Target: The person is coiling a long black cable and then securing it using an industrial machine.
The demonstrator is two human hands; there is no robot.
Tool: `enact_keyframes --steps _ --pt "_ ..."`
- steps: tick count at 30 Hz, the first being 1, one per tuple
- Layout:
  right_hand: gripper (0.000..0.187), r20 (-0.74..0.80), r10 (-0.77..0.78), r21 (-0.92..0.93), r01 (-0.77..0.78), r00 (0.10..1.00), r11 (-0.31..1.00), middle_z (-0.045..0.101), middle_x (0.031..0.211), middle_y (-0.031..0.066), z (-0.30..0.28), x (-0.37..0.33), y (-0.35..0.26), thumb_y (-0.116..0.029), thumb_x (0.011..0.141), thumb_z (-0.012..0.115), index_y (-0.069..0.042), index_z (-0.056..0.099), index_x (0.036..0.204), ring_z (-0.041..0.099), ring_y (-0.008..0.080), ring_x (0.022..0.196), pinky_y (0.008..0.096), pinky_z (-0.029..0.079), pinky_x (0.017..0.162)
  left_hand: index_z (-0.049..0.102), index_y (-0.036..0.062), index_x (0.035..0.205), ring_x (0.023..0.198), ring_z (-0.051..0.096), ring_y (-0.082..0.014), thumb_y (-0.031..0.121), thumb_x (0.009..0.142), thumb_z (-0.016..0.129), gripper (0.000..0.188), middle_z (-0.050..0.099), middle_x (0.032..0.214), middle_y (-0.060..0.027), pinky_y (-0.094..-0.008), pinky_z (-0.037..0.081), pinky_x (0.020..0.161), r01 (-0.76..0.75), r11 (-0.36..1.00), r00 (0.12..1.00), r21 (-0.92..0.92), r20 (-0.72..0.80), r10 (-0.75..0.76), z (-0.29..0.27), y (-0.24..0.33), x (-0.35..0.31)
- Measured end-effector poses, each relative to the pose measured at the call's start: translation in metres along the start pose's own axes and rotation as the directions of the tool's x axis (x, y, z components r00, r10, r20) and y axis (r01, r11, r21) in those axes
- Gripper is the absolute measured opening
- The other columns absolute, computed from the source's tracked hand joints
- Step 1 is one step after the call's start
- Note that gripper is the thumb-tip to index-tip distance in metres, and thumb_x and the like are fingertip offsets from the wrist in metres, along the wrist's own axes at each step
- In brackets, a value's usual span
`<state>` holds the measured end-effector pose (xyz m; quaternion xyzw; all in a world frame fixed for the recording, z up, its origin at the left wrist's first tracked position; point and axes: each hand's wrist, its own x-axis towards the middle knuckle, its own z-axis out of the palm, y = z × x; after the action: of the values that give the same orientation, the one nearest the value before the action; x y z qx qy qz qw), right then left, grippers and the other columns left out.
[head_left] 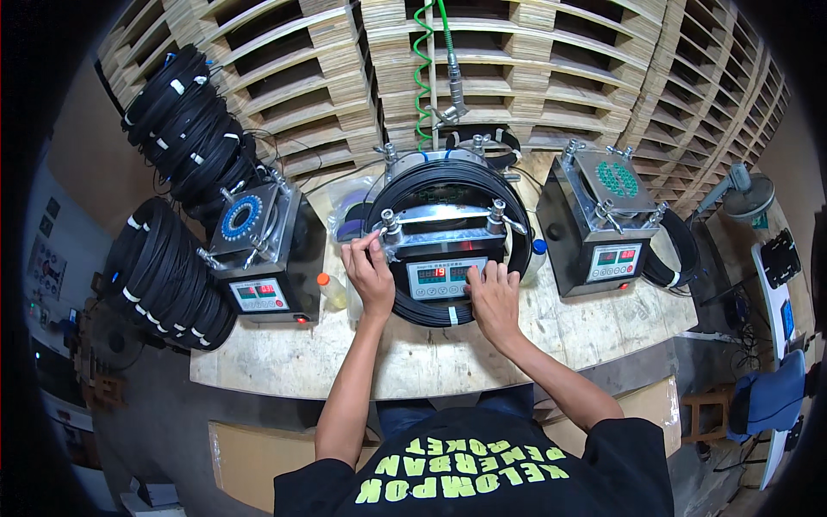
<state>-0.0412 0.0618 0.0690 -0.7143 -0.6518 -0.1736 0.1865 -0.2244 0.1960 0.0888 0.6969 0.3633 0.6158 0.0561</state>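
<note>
In front of me stands a metal machine with a lit control panel (446, 280), and a large coil of black cable (517, 194) loops around it. My left hand (369, 271) is at the machine's left side, by a clamp knob (389, 221). Its thumb and fingertips are pinched together; what lies between them is too small to name. My right hand (494, 302) rests at the panel's right edge, fingers bent and slightly apart, with nothing visible in it. Above that hand is a second clamp knob (497, 212).
Similar machines stand left (258, 258) and right (603, 215) on the wooden table (413, 366). Stacked black cable coils (164, 271) are at the left. A orange-capped bottle (331, 291) and a blue-capped bottle (537, 258) flank the middle machine. Wooden pallets (551, 52) rise behind; a green hose (422, 77) hangs down.
</note>
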Motion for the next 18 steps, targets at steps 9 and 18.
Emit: enact_keyframes --steps 9,18 --pt "0.027 -0.082 0.026 0.249 -0.005 0.996 0.969 0.048 0.091 0.0102 -0.010 -0.002 0.003 -0.016 0.083 0.069 -0.010 0.057 0.106 0.048 0.0274 0.088 0.0405 0.036 0.075 0.069 0.0011 0.102 0.082 0.057 -0.0253 0.011 0.098 0.058 0.015 0.066 0.088 -0.0119 -0.0353 0.045 0.075 0.183 0.971 0.966 -0.157 0.214 -0.148 -0.030 0.013 0.020" --pt "0.026 -0.058 0.088 0.151 -0.078 0.994 0.985 0.047 0.091 0.0101 -0.005 0.000 -0.005 -0.016 0.084 0.068 -0.010 0.055 0.106 0.048 0.0270 0.088 0.0405 0.034 0.074 0.070 0.0027 0.103 0.081 0.057 -0.0239 0.011 0.098 0.059 0.015 0.067 0.091 -0.0102 -0.0337 0.044 0.075 0.129 0.980 0.986 -0.149 0.122 -0.112 -0.020 0.011 0.012"
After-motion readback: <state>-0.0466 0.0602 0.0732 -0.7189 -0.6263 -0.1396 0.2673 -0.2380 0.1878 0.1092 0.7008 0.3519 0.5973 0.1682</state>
